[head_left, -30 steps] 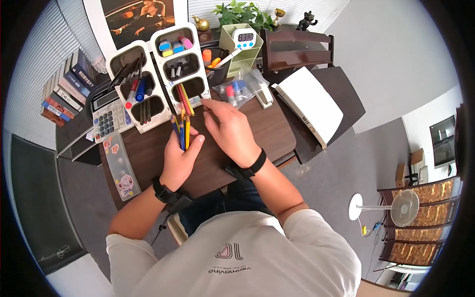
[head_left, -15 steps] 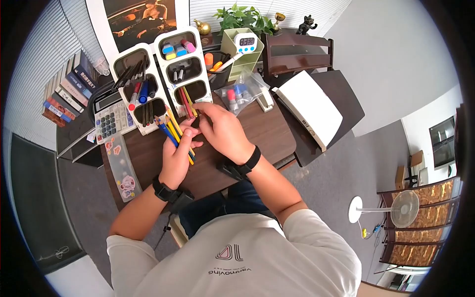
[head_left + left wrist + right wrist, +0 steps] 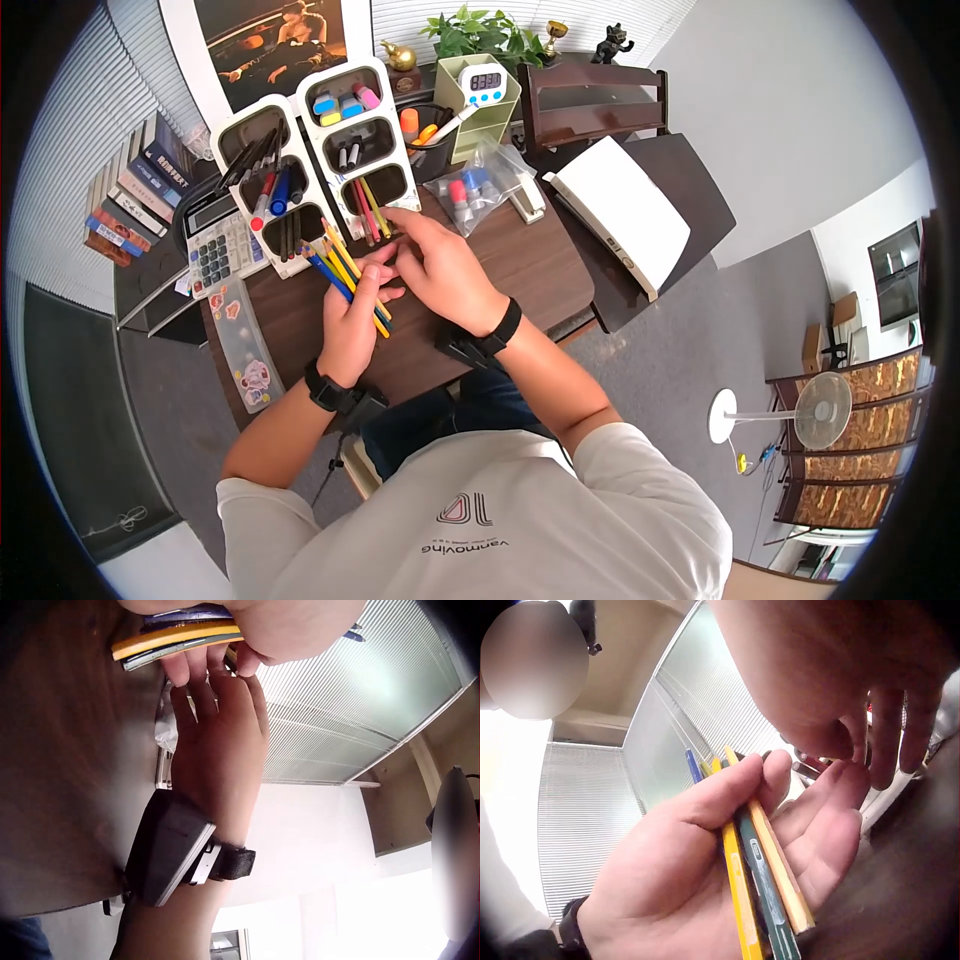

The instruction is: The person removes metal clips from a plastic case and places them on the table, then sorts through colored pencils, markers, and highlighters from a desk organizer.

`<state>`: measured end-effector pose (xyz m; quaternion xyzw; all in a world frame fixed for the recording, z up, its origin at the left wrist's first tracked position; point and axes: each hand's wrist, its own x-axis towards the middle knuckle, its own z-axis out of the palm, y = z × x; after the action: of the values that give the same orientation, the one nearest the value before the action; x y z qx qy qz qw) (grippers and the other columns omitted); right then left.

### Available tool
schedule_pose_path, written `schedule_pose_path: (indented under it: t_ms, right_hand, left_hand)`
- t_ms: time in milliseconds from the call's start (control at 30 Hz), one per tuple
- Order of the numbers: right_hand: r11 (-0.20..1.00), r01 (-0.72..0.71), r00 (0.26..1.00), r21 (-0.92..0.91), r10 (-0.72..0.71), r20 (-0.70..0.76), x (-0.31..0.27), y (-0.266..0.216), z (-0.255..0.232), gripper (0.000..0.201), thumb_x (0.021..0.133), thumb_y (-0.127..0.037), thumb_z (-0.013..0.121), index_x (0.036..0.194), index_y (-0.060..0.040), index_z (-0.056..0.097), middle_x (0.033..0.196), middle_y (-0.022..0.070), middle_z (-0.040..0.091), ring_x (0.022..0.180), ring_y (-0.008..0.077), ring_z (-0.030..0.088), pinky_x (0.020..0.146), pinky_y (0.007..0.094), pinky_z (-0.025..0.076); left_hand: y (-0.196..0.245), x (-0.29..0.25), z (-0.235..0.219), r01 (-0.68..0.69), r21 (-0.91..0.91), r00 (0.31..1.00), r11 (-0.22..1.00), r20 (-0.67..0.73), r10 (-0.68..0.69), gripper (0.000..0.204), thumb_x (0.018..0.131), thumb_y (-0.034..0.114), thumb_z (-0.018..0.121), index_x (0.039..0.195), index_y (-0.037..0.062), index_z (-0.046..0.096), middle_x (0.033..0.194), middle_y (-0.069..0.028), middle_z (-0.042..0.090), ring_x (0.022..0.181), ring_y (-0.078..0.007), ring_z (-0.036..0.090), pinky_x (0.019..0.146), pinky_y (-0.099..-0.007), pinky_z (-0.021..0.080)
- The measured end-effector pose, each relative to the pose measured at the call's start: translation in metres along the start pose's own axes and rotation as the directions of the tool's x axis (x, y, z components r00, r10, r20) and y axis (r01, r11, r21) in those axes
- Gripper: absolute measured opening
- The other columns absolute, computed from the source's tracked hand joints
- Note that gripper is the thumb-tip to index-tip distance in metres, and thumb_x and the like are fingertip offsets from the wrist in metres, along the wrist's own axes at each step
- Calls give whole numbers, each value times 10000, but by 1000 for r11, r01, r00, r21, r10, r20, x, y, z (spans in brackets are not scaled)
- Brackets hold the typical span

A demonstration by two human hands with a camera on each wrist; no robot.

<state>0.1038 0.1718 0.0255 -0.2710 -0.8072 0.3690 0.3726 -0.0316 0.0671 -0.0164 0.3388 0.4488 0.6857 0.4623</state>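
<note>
Several colored pencils (image 3: 345, 275), blue, yellow and dark green among them, lie across my left hand (image 3: 350, 325). The left thumb presses them against the fingers in the right wrist view, their ends sticking out past the palm. My right hand (image 3: 448, 272) is just to the right, its fingertips close to the left fingers. In the left wrist view its fingers (image 3: 229, 694) are mostly straight. Its index finger reaches beside the red and yellow pencils (image 3: 370, 210) that lean out of the front compartment of a white organizer (image 3: 345, 150).
A second white organizer (image 3: 300, 195) with pens and markers stands at the left, next to a calculator (image 3: 225, 250). A clear bag (image 3: 485, 180) with markers and a stapler (image 3: 527, 198) lie right of the hands. Behind are a black pen cup (image 3: 430, 155) and a timer (image 3: 484, 84).
The pencils in my left hand stood nearly upright a second ago and now slant to the left. The left thumb has come across them. My right hand has lowered slightly toward the left fingers.
</note>
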Motion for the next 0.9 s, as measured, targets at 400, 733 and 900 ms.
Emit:
schedule_pose_path:
  t_ms: [400, 733, 900]
  right_hand:
    - [999, -11, 997, -50, 7, -82, -32, -23, -13, 317, 946, -119, 695, 1251, -38, 660, 1012, 184, 702, 907, 371, 696, 786, 440, 566]
    - [996, 47, 993, 77, -38, -112, -69, -12, -7, 180, 975, -111, 744, 1137, -33, 749, 1034, 159, 751, 937, 324, 727, 820, 394, 582]
    - [967, -54, 948, 247, 128, -292, -77, -14, -44, 236, 980, -21, 731, 1215, -11, 758, 1020, 127, 775, 886, 182, 744, 809, 300, 569]
  left_hand:
    - [-1, -4, -6, -93, 79, 996, 993, 4, 93, 280, 1154, 241, 475, 1089, 20, 635, 1227, -135, 677, 1052, -187, 662, 934, -351, 548]
    - [6, -10, 8, -140, 8, 985, 990, 107, 138, 313, 1154, 216, 475, 1281, -21, 635, 1247, -136, 697, 1054, -163, 656, 965, -321, 523]
    - [3, -9, -7, -128, 182, 987, 975, 120, 107, 222, 1110, 151, 575, 1186, -13, 704, 948, -43, 702, 853, -106, 621, 815, -274, 510]
